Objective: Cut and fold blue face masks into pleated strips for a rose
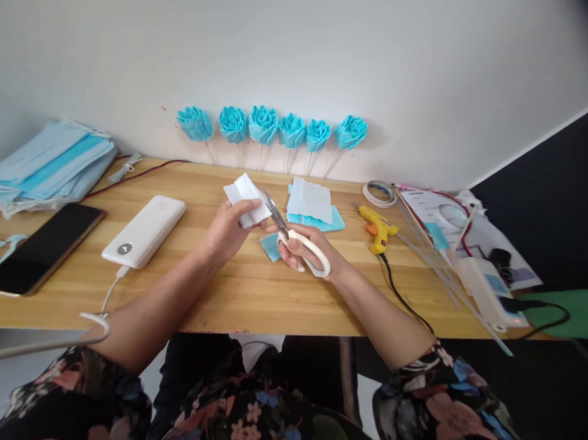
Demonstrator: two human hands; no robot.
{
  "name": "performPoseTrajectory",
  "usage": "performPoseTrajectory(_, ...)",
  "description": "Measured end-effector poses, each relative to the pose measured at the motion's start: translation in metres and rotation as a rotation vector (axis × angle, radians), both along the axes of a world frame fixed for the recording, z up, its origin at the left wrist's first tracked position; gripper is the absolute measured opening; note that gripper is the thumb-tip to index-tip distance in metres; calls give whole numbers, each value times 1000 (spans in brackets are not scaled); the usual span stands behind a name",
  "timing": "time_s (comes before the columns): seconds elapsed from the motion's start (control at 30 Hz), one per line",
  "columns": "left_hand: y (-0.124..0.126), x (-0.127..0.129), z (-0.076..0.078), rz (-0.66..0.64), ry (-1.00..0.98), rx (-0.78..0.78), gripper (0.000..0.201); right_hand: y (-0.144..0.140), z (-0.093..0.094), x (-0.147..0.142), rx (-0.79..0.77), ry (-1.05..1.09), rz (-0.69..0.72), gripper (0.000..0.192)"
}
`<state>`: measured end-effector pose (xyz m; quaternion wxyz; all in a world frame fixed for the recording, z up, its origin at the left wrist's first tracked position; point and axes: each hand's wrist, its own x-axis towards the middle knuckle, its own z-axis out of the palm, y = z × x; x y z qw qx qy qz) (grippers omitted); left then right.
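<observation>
**Scissors at white folded piece, both hands over desk**

Left hand [228, 229] reached in from lower left, forearm angled up across the wooden desk [239, 295], wrist raised. Fingers pinched a white folded piece [247, 197], thumb on top, piece tilted up and away from the body.

Right hand [309, 249] came in from lower right, fingers closed through the white handles of the scissors [295, 236]. Blades pointed up-left, tips touching the right edge of the pinched piece. Blades looked nearly closed; exact gap unclear.

Relative to the grips: small blue scrap [270, 246] lay just under the scissors; stack of white and blue sheets [313, 204] just beyond the right hand; yellow glue gun [379, 227] near its right; white power bank [144, 231] left of the left hand. Blue roses [269, 126] stood against the wall, well beyond both.
</observation>
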<state>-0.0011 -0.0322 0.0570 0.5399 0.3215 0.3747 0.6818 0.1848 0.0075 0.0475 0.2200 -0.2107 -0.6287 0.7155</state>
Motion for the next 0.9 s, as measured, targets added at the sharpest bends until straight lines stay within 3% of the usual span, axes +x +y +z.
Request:
performPoseTrajectory(0.3, 0, 1, 0, -7, 8, -4, 16, 2, -5, -4, -33, -96, -78, 61)
performPoseTrajectory(0.5, 0, -1, -3, 22, 53, 14, 26, 4, -8, -5, -31, -140, -99, 59)
performPoseTrajectory(0.73, -2, 2, 5, 112, 99, 83, 28, 0, 2, 0, 57, -61, -20, 77)
performPoseTrajectory(0.9, -2, 1, 6, 123, 104, 63, 25, 2, 0, 1, 88, -52, -3, 77)
